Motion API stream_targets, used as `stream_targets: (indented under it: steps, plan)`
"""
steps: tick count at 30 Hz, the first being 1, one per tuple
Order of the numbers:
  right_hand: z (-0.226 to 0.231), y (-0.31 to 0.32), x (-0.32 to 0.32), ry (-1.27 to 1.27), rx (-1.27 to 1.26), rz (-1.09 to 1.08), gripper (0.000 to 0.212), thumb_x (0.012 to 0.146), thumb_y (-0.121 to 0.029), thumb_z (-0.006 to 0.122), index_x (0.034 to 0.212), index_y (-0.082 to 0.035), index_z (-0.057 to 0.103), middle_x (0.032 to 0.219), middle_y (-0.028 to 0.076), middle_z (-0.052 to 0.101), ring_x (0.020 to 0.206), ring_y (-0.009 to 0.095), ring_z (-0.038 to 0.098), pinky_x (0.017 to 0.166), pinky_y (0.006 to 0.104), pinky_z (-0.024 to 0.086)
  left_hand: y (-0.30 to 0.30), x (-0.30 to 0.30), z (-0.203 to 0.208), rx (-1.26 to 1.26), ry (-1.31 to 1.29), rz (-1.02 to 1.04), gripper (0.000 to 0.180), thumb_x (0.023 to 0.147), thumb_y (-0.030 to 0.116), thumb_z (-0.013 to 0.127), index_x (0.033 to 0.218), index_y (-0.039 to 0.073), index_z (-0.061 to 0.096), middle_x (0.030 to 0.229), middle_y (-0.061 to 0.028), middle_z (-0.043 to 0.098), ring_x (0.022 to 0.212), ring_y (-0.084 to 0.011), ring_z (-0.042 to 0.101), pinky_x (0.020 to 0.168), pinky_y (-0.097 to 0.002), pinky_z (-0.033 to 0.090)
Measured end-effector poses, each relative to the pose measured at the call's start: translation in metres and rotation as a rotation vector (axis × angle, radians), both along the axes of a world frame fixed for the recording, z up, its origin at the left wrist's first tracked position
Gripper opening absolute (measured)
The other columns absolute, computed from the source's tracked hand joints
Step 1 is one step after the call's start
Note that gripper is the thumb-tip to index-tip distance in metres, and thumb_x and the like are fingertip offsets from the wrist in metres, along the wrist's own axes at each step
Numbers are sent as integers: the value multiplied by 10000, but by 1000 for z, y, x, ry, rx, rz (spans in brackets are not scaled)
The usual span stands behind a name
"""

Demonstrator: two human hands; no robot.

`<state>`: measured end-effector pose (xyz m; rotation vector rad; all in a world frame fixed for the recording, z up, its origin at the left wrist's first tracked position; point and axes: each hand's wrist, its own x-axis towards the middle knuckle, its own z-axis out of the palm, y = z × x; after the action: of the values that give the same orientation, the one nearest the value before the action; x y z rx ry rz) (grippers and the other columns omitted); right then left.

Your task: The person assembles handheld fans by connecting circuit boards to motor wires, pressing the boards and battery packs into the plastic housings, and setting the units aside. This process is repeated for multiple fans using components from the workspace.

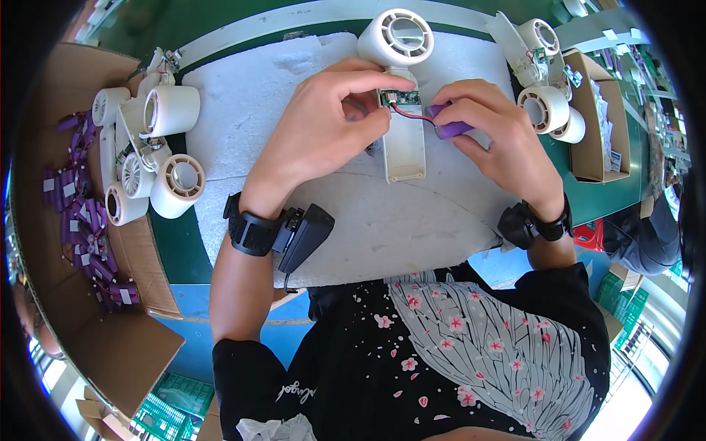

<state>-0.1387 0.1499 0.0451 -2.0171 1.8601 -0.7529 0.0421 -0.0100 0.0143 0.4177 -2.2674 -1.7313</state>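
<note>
A cream-white handheld fan housing (406, 158) lies in front of me, its round head (397, 37) pointing away and its handle toward me. The handle is open, and a small green circuit board (409, 97) shows in its upper part. My left hand (323, 121) grips the housing beside the board, thumb and fingers around its left edge. In my right hand (493, 128) is a purple battery (451, 129), held just right of the handle. Red and black wires (410, 115) run from the battery to a plug at the board. The left fingertips partly hide the board's surroundings.
Both lie over a white foam pad (353, 220) on a green table. Several fan housings stand at left (170, 110) and right (544, 106). A cardboard box (143, 257) at far left holds purple batteries (88, 220); a smaller box (621, 158) with white packets stands at right.
</note>
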Motion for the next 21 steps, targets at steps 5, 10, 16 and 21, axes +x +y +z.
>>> stream_targets:
  steps: [5,10,16,21]
  plan:
    - [4,1,-7,53,-38,36,199,723,74,711,898,8,645,1071,119,644,1039,290,604,811,339,531,3,-2,-1,-18,71,50,342,805,-8,586,1126,60,682,1063,-69,610,825,-138,596,750,-259,494]
    - [13,4,-6,97,-92,-74,139,738,63,701,863,24,657,1052,118,658,971,279,630,783,342,532,7,0,-3,33,101,84,329,783,-6,594,1088,61,697,1008,-64,630,754,-132,594,713,-253,486]
    - [8,8,-7,54,-58,-94,117,740,51,701,855,38,682,1023,130,681,857,272,656,742,343,537,14,-1,0,94,52,164,306,766,-24,598,1042,47,709,960,-54,649,725,-119,586,688,-248,483]
    - [12,6,-6,105,-49,-44,95,738,44,699,831,53,684,1019,142,688,841,272,657,733,346,542,18,-4,-1,100,48,231,304,751,-37,602,1021,42,716,927,-54,663,702,-114,584,673,-250,485]
